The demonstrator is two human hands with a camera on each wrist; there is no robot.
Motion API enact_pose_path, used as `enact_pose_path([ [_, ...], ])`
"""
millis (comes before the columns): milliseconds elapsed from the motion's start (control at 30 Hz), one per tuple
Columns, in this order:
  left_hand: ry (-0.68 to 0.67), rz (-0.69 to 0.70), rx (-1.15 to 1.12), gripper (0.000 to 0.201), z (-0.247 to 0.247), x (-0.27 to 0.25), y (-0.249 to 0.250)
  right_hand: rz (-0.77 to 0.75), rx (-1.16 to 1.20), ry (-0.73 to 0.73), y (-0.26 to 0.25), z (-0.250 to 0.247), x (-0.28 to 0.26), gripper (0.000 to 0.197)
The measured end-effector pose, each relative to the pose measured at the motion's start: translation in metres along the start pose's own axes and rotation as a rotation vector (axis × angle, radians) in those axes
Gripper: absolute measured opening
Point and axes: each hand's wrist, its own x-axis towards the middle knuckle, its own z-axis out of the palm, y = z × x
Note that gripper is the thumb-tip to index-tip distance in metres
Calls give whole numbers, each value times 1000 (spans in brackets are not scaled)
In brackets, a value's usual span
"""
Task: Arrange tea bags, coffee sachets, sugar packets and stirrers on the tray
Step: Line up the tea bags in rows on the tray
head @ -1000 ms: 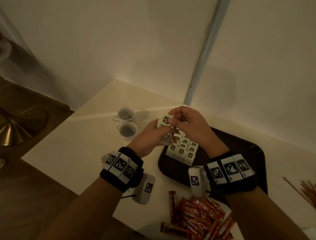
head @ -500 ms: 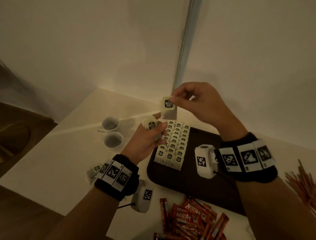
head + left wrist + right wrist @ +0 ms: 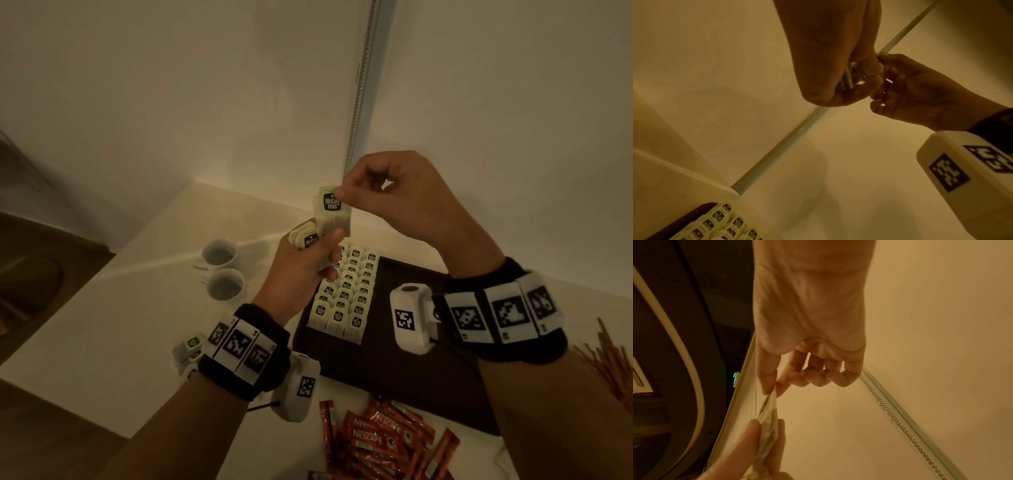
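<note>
My right hand (image 3: 346,195) pinches the top of a pale green tea bag (image 3: 331,210) held up above the dark tray (image 3: 394,373). My left hand (image 3: 317,251) grips a small bunch of tea bags (image 3: 306,237), and its thumb touches the lower edge of the raised bag. In the right wrist view the raised tea bag (image 3: 767,410) hangs between both hands' fingertips. Three rows of tea bags (image 3: 346,294) stand on the tray's far left part. Red coffee sachets (image 3: 380,442) lie on the counter in front of the tray. Wooden stirrers (image 3: 608,363) lie at the right edge.
Two white cups (image 3: 222,270) stand on the counter left of the tray. A few loose tea bags (image 3: 188,349) lie beside my left wrist. Walls meet in a corner behind the counter, with a metal strip (image 3: 359,85) running up it.
My right hand has lifted one tea bag up out of the left hand's bunch. Both hands have risen above the tray.
</note>
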Motion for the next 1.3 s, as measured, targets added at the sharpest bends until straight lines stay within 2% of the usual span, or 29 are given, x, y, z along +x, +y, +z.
enact_pose_path([
  [200, -1, 4, -23, 3, 2, -3, 0, -47, -11, 1, -2, 3, -2, 9],
  [433, 1, 40, 149, 17, -2, 0, 7, -83, -73, -56, -3, 4, -4, 9],
  [567, -16, -13, 75, 6, -2, -1, 3, -74, -89, -35, -4, 2, -4, 11],
  [833, 16, -46, -40, 13, 3, -1, -6, 14, -107, 15, -5, -1, -1, 15],
  [1033, -15, -52, -70, 43, 1, -4, -8, 52, -69, 23, -2, 4, -3, 10],
  [1233, 53, -100, -31, 24, -1, -6, -9, 71, -43, 14, 0, 6, -6, 10],
  [1300, 39, -93, -21, 7, -5, -6, -9, 76, -21, 19, 2, 8, -7, 11],
])
